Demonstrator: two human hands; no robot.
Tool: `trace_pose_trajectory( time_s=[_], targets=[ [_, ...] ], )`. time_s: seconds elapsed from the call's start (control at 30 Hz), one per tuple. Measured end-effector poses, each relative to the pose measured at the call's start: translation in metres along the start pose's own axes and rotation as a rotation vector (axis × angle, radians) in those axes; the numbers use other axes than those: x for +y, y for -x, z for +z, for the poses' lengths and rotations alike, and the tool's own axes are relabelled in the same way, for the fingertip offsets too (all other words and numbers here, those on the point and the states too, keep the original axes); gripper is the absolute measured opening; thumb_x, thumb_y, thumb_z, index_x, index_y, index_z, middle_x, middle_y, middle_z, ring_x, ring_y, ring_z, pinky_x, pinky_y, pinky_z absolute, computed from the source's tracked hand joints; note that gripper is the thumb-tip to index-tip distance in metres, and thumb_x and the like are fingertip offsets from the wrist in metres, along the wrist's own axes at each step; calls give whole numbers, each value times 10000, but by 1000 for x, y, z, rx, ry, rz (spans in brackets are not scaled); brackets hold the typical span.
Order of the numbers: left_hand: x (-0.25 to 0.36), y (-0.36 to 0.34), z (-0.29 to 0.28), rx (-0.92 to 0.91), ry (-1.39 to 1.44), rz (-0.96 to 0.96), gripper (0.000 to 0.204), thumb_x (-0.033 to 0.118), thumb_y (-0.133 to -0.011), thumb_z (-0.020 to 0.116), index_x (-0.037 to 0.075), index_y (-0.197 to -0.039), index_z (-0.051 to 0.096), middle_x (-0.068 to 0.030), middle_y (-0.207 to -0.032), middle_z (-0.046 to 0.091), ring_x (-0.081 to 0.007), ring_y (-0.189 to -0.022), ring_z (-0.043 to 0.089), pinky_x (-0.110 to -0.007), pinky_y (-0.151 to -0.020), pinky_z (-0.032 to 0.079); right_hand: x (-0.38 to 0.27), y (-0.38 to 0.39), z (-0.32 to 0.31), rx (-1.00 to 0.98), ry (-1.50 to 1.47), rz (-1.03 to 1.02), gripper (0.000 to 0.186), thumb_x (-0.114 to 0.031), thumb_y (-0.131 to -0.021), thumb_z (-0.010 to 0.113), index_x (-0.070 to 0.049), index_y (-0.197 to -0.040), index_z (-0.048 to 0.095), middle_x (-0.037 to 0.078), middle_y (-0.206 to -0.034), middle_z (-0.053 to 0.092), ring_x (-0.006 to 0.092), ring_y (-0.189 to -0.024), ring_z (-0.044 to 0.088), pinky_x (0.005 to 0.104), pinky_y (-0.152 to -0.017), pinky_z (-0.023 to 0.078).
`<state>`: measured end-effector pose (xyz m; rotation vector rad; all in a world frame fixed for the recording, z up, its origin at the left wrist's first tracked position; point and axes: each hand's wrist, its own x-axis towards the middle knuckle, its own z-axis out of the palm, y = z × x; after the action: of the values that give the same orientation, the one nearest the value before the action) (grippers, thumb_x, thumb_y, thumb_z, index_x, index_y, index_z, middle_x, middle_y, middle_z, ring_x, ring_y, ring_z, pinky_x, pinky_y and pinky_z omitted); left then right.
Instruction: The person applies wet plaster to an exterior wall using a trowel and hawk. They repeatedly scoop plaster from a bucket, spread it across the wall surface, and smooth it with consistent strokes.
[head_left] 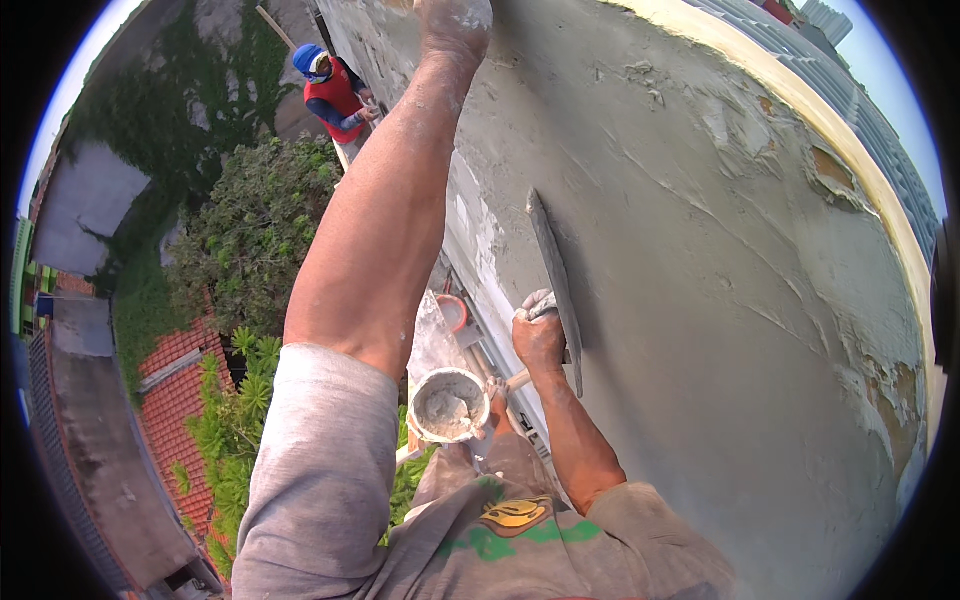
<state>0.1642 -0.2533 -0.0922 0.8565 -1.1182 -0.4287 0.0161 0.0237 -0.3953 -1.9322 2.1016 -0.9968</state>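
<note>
My right hand is closed around the handle of a plastering trowel. The trowel's long grey blade stands nearly edge-on to me, close against the wet grey plaster on the wall. Whether the whole blade touches the plaster I cannot tell. My left arm stretches up across the view, and my left hand is at the top edge beside the wall. Its fingers are cut off there. Low between my arms is a pale bucket with grey mortar inside, near my feet.
A person in a red vest and blue head covering stands farther along the wall. Planks and an orange-rimmed tub lie below. Trees and a red tiled roof appear far beneath, left. The wall's upper right plaster is rough and broken.
</note>
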Motion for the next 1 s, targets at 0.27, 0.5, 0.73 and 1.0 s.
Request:
trace_pose_trajectory(
  time_s=[0.27, 0.5, 0.73, 1.0],
  targets=[
    [0, 5, 2, 19, -394, 406, 270, 128, -924, 435, 70, -958, 696, -147, -900, 697, -279, -804, 647, -373, -798, 479, 31, 56, -34, -155, -88, 22, 107, -29, -730, 629, -37, -794, 544, 103, -720, 569, 265, -666, 594, 384, -645, 467],
    [16, 8, 7, -56, -332, 409, 312, 137, -922, 397, 102, -966, 704, -140, -940, 698, -313, -898, 638, -399, -877, 444, 4, -36, 82, -739, 246, -56, 371, -137, -710, 612, 45, -1032, 595, 278, -960, 650, 444, -880, 631, 487, -820, 482],
    [15, 10, 4, -57, -88, 312, 371, 187, -933, 387, 46, -927, 730, -155, -912, 691, -257, -906, 622, -362, -845, 437, -35, -52, 48, -464, -40, 495, 400, -153, -728, 587, 25, -1086, 592, 318, -1092, 595, 474, -1018, 592, 487, -909, 458],
    [-47, -27, -14, -16, -266, 307, 355, 283, -954, 446, 37, -1008, 698, -163, -966, 668, -264, -897, 597, -373, -872, 432, 0, 16, -16, -39, -89, 281, 89, -77, -729, 658, -77, -792, 594, 94, -737, 612, 273, -694, 618, 394, -660, 486]
  ],
)
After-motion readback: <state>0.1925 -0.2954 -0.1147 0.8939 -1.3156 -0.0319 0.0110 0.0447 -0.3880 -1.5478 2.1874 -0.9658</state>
